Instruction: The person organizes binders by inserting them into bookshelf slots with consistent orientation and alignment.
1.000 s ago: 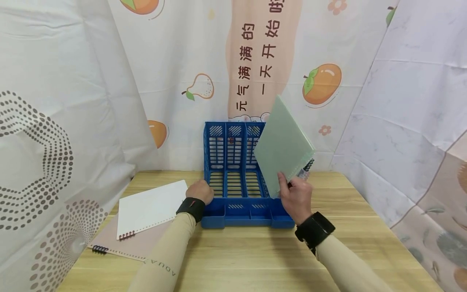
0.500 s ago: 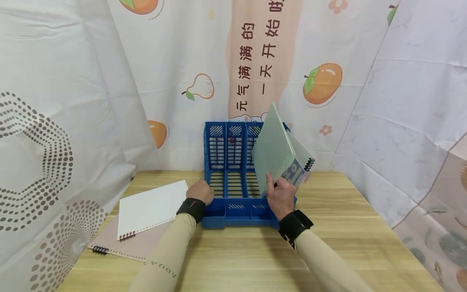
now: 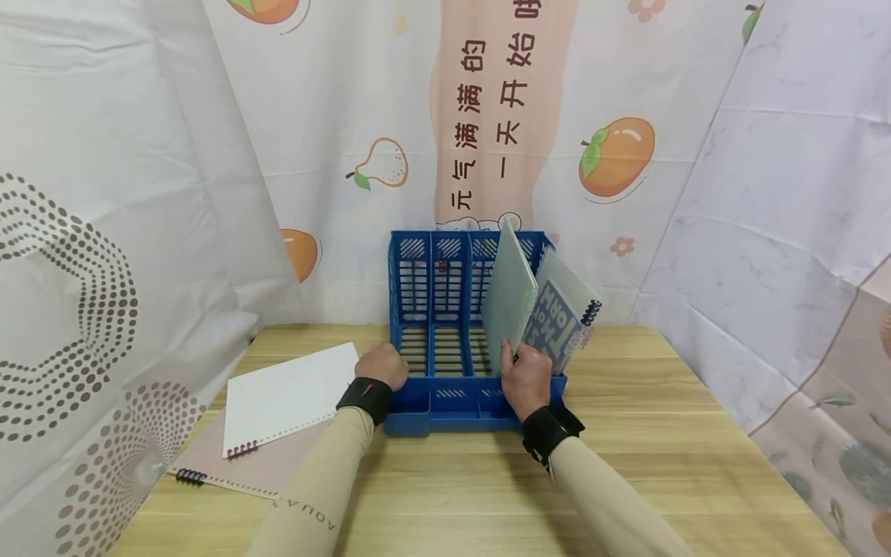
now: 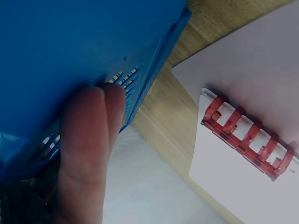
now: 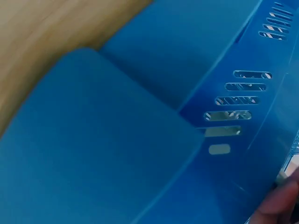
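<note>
A blue plastic file rack [image 3: 448,348] with upright slots stands in the middle of the table. My left hand [image 3: 381,366] grips its front left edge; in the left wrist view the fingers [image 4: 86,140] lie against the blue wall. My right hand [image 3: 527,379] holds a pale green notebook [image 3: 510,298] by its lower front edge, thumb on the left face. This notebook stands nearly upright inside a right-hand slot, its bottom hidden behind the rack's front. Right beside it, a spiral notebook [image 3: 557,309] with grey-blue lettering leans to the right in the rack.
On the table's left lie a white notebook [image 3: 288,398] with red rings and, beneath it, a pinkish notebook [image 3: 223,452] with black rings. Small front compartments [image 3: 455,406] run along the rack. Printed curtains [image 3: 334,100] hang behind and at both sides.
My right hand has moved left and slightly down with the pale green notebook, which has turned more upright and sunk into the rack, uncovering the lettered notebook. The left hand stays put.
</note>
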Available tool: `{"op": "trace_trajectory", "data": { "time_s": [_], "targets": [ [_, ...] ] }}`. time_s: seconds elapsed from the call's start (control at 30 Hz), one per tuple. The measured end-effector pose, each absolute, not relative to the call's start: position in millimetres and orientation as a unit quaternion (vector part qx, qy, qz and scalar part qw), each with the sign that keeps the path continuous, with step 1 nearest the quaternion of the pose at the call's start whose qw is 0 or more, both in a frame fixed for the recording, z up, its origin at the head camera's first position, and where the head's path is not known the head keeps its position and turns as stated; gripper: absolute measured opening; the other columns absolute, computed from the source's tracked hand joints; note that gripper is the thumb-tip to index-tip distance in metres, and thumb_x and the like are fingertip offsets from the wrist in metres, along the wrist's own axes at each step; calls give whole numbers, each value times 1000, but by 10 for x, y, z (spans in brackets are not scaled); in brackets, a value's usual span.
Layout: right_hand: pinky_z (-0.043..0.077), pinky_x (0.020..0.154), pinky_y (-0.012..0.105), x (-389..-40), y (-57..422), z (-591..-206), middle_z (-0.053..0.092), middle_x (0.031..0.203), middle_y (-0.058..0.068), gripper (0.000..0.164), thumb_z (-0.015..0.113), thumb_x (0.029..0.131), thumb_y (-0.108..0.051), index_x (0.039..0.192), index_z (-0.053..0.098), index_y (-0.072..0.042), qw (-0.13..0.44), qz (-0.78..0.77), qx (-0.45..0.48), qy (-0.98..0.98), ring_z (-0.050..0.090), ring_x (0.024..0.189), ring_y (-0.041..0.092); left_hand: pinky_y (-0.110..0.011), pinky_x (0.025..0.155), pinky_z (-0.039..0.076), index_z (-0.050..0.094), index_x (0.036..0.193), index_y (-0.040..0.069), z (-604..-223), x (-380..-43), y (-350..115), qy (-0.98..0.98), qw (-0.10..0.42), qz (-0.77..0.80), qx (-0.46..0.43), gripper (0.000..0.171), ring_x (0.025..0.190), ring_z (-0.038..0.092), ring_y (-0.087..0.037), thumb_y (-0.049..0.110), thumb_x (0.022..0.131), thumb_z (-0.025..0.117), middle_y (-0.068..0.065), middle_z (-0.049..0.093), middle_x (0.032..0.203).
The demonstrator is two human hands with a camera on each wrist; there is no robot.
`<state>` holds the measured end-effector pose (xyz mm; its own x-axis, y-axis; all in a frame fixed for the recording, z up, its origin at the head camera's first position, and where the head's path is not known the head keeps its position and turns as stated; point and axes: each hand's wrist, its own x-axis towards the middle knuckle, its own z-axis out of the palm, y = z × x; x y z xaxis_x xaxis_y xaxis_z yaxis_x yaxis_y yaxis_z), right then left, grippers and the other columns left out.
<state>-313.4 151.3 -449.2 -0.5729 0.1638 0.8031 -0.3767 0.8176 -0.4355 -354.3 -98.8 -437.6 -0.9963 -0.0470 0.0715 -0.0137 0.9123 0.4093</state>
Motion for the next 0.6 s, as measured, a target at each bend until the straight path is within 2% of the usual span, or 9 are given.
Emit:
{"op": "trace_trajectory", "data": {
  "time_s": [0.13, 0.3, 0.47, 0.6],
  "targets": [
    [35, 41, 41, -3124, 1508, -4482, 38, 44, 3, 52, 68, 97, -12, 53, 42, -13, 452, 273, 50, -848, 43, 38, 26, -45, 63, 55, 68, 86, 4, -4387, -3545, -990, -976, 43, -211, 15, 20, 71, 62, -26, 19, 96, 59, -10, 63, 78],
    [41, 42, 49, -3102, 1524, -4486, 47, 46, 9, 51, 70, 94, -17, 50, 44, -13, 424, 255, 1, -869, 52, 43, 34, -45, 65, 55, 68, 90, 2, -4381, -3523, -995, -976, 39, -216, 14, 20, 72, 63, -26, 19, 96, 59, -10, 64, 80],
    [40, 44, 45, -3079, 1555, -4488, 50, 48, 6, 45, 73, 88, -19, 52, 47, -14, 377, 255, -31, -890, 52, 44, 28, -45, 64, 55, 67, 88, 3, -4384, -3530, -1001, -976, 43, -214, 12, 20, 71, 62, -26, 19, 95, 59, -10, 63, 78],
    [41, 45, 44, -3048, 1580, -4491, 52, 50, 6, 39, 76, 86, -17, 56, 51, -13, 366, 260, -31, -893, 53, 45, 27, -44, 63, 55, 68, 87, 3, -4399, -3556, -1006, -976, 48, -213, 11, 20, 70, 62, -26, 19, 96, 59, -10, 62, 76]
  ]
}}
